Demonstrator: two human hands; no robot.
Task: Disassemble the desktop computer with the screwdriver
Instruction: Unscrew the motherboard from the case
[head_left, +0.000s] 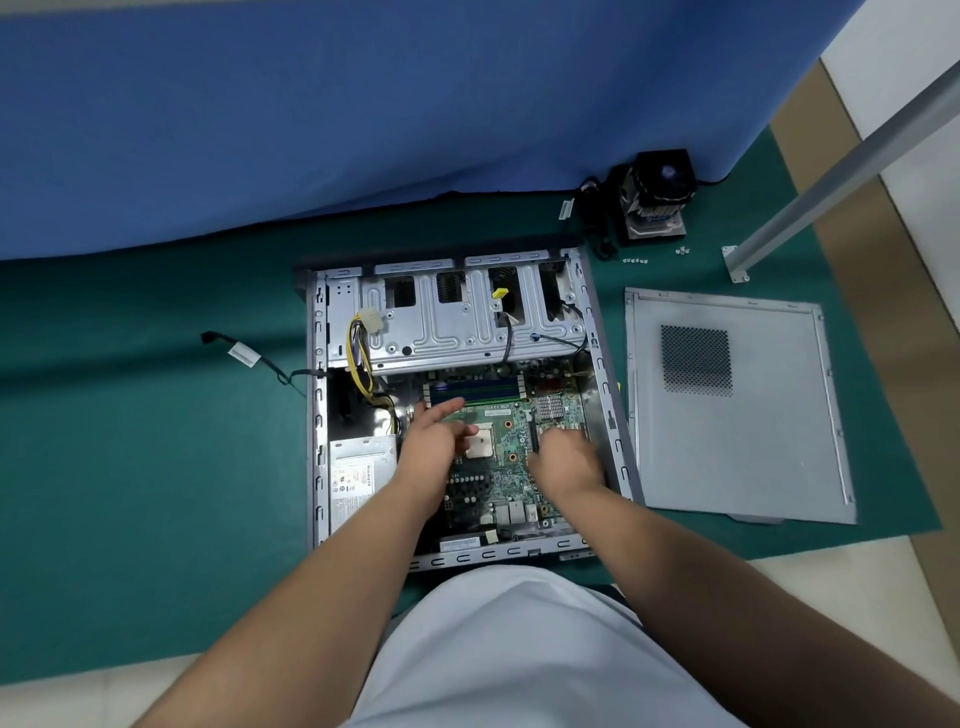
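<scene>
Inside case (618, 447): motherboard (506, 457), hands (563, 457).

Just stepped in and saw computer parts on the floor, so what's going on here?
A person is taking apart an open grey metal desktop computer case lying on a green mat. Both hands, left and right, reach onto its green motherboard. The grey side panel and black cooler fan lie aside. No screwdriver shows.
</scene>
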